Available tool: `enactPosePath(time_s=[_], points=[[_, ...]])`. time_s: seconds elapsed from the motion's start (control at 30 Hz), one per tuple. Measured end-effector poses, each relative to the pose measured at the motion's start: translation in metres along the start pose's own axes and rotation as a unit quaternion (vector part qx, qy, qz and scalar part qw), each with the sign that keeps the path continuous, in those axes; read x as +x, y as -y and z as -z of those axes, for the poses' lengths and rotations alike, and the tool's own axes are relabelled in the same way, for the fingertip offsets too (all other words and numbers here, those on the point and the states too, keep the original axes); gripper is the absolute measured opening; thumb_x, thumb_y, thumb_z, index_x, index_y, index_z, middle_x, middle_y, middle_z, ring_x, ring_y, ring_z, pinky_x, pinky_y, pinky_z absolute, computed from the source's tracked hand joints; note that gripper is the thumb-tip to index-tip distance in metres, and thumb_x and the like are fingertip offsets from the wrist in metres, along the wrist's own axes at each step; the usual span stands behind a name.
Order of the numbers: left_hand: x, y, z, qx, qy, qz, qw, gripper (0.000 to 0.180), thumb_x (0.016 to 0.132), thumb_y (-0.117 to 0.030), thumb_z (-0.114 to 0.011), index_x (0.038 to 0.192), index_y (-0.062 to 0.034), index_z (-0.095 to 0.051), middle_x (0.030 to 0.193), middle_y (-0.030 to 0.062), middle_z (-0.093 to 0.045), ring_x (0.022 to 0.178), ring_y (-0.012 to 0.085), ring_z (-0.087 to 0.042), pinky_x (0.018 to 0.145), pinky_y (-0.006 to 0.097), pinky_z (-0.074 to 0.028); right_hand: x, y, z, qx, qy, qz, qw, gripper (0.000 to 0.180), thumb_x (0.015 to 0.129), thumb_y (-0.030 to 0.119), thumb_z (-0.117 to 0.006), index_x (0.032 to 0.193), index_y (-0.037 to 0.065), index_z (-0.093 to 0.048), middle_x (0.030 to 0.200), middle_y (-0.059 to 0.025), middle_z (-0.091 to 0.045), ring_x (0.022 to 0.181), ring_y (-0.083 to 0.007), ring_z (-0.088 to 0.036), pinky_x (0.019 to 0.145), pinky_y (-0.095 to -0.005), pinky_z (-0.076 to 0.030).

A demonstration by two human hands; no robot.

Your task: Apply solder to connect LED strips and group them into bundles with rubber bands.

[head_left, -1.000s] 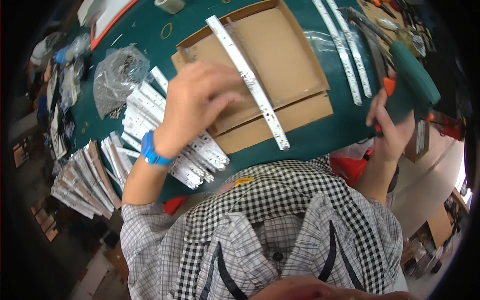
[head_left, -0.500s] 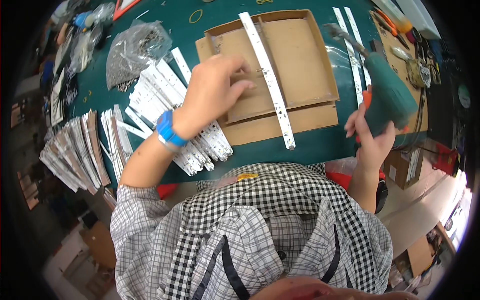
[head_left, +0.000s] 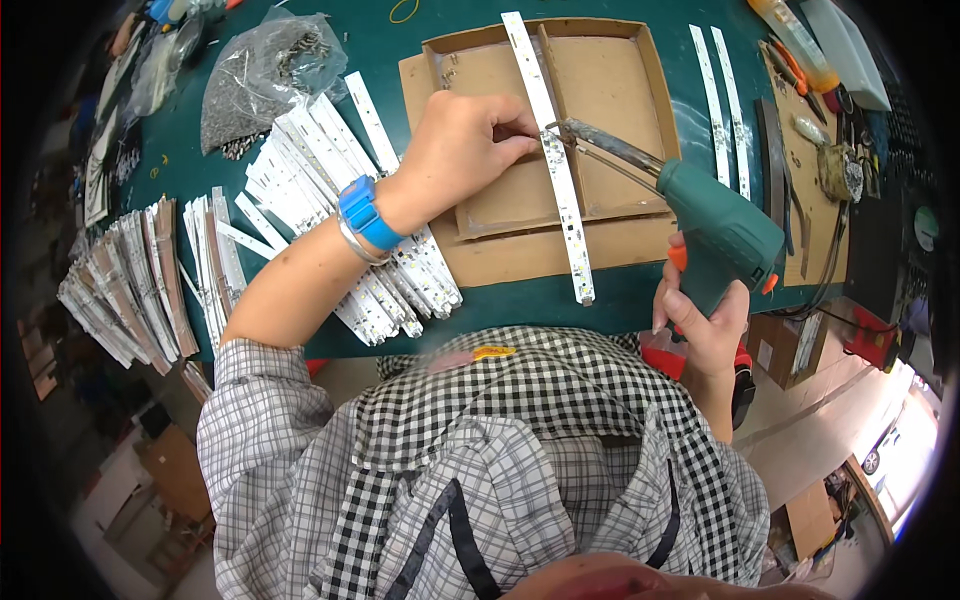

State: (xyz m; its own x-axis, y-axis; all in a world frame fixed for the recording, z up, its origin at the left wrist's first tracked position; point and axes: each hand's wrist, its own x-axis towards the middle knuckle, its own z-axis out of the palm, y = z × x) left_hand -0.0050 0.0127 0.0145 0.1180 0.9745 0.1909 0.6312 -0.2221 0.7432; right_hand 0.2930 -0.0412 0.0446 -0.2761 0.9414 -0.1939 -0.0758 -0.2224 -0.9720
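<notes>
A green soldering gun (head_left: 722, 220) is held by the right grip (head_left: 715, 325) at a white strip (head_left: 562, 185) across a cardboard tray (head_left: 605, 85). Closure of the left grip (head_left: 455, 145), alongside, cannot be told. Strip print is illegible.

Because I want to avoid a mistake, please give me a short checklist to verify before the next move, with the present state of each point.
1. White strip lies across the cardboard tray: ok.
2. Right hand holds the green soldering gun by its handle: ok.
3. Gun's tip is at the middle part of the strip: ok; whether it touches, cannot tell.
4. Fingers of the left hand are well away from the tip: not ok, they are close beside it.
5. Tip is hot: cannot tell.
6. Two separate strips at the right lie apart from the tray: ok.
</notes>
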Motion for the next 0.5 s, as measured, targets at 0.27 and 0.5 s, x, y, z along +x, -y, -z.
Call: enactPosePath(time_s=[0.27, 0.5], points=[[-0.0008, 0.0033, -0.0021, -0.010, -0.009, -0.008, 1.000, 0.011, 0.079, -0.007, -0.080, 0.090, -0.0036, -0.078, 0.079, 0.0075, -0.075, 0.069, 0.0134, -0.072, 0.064, 0.025, -0.057, -0.0010, -0.0044, 0.0104, 0.023, 0.056, -0.037, 0.998, 0.053, 0.084, -0.002, -0.071, 0.129, -0.008, -0.045, 0.093, -0.0152, -0.059, 0.062, -0.0158, -0.059, 0.052, -0.0267, -0.052], [-0.0004, 0.0018, -0.0017, -0.009, 0.001, 0.004, 1.000, 0.011, 0.080, -0.008, -0.081, 0.088, -0.0028, -0.078, 0.079, 0.0072, -0.076, 0.070, 0.0127, -0.073, 0.064, 0.024, -0.057, 0.0026, 0.0004, 0.0057, 0.042, 0.016, 0.019, 0.999, 0.065, 0.081, 0.009, -0.075, 0.133, -0.011, -0.043, 0.084, -0.0115, -0.056, 0.054, -0.0164, -0.057, 0.046, -0.0260, -0.048]])
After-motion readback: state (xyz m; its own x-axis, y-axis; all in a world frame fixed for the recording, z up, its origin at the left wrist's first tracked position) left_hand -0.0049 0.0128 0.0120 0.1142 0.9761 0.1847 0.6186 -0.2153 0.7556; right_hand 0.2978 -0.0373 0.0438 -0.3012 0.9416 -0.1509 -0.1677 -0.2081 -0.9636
